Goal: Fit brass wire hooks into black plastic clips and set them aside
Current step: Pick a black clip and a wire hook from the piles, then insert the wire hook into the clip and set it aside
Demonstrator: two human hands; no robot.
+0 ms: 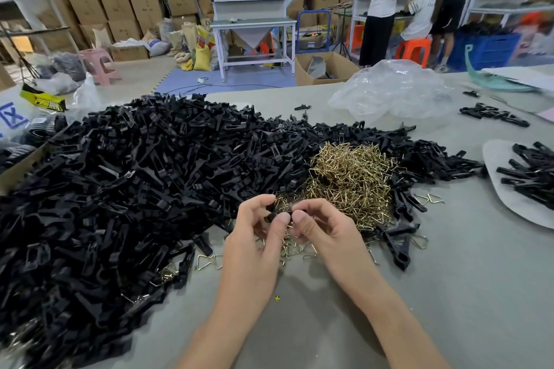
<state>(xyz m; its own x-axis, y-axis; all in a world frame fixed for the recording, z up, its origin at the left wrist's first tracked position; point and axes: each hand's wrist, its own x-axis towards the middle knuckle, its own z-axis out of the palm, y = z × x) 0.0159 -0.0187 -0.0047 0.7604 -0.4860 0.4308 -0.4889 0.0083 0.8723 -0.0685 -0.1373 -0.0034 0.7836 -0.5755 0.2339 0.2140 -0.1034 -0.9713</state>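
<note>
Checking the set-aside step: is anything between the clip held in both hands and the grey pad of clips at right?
Nothing tall. The black clip would cross only the brass hook pile and loose clips lying low on the table before the grey pad.

Clip heap (126,177) left; hook pile (350,177) right; hands before.

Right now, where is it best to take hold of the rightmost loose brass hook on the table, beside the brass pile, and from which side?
Pinch the loose brass hook across its wire triangle, coming from above and from the right. It lies flat, apart from the pile, with bare table on that side; black clips crowd its left.
</note>
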